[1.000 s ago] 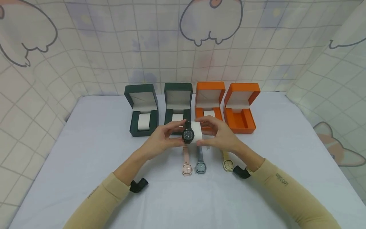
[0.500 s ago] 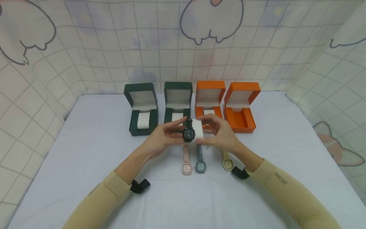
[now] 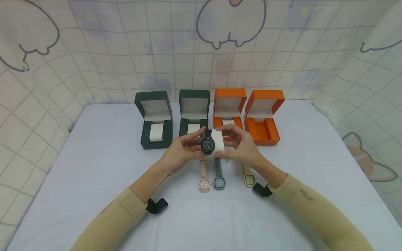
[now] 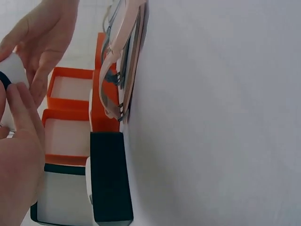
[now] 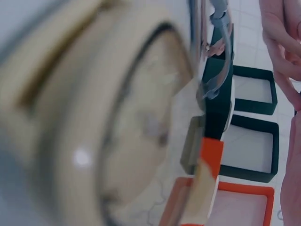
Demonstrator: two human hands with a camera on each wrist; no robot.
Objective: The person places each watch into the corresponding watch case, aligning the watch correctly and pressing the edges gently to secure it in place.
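A black wristwatch (image 3: 208,145) sits round the left end of a white watch cushion (image 3: 219,143), held up in front of the boxes. My left hand (image 3: 182,153) pinches the watch from the left, thumb below and fingers above. From the right, my right hand (image 3: 243,148) grips the cushion's bare end between thumb and fingers. In the left wrist view, fingers lie along the dark strap on the cushion (image 4: 16,70). On the table under the hands lie a pink watch (image 3: 204,184), a blue-grey watch (image 3: 219,183) and a yellow watch (image 3: 249,179).
Two dark green boxes (image 3: 143,139) and an orange box (image 3: 239,122) stand open at the back, with white cushions inside. At the right end, another open orange box (image 3: 267,142) shows a bare compartment. A patterned cloth (image 3: 125,62) hangs behind the table (image 3: 78,167).
The black watch and cushion have shifted slightly to the right and away from me, both hands moving with them. The boxes and the other watches stay in place.
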